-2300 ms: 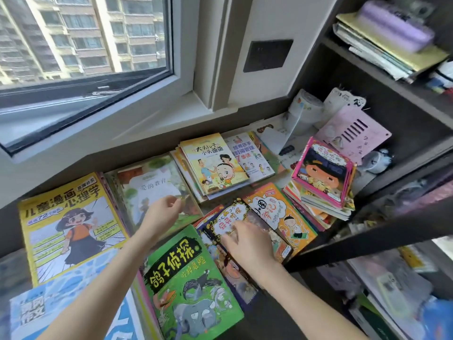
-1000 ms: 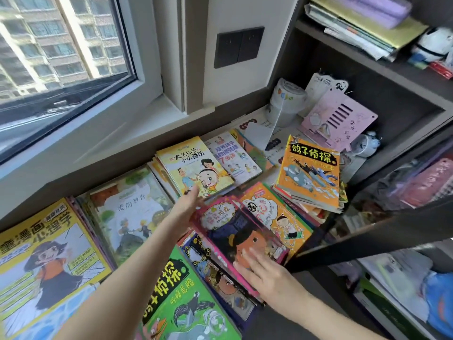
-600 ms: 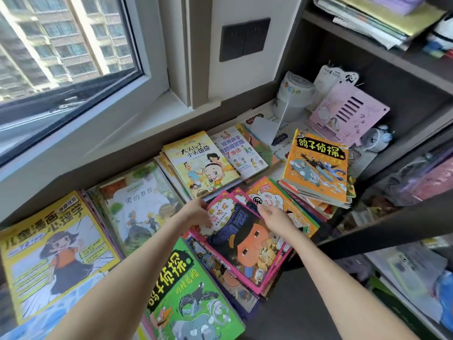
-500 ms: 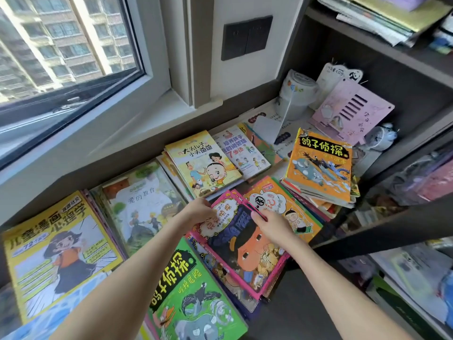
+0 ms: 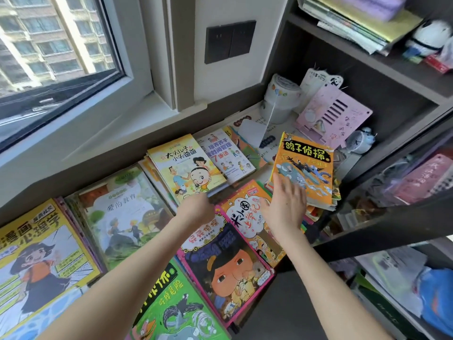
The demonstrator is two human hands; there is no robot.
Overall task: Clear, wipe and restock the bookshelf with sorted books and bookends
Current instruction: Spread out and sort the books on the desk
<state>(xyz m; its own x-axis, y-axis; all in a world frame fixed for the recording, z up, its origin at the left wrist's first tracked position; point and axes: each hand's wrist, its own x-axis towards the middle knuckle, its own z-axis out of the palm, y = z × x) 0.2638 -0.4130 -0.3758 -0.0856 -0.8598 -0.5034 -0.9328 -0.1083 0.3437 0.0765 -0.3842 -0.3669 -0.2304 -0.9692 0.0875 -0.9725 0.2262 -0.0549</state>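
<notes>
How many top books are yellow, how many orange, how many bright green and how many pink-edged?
Yellow: 2, girl comic, big-head boy book
Orange: 2, bird book, cloud book
Bright green book: 1
Pink-edged book: 1
Total: 6

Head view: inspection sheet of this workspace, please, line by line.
Surface: dark top, almost fully covered.
Job's things: orange book atop the right stack; pink book, green book and yellow book lying flat, overlapping; pink bookend tilted at the back.
Clutter: white roll and small clock by the bookend.
Hands: left hand curled at the pink book's top corner, grip hidden; right hand open, fingers reaching onto the orange book.
Cables: nothing seen.
Surroundings: window left, wall switch, paper-piled shelf above right.
</notes>
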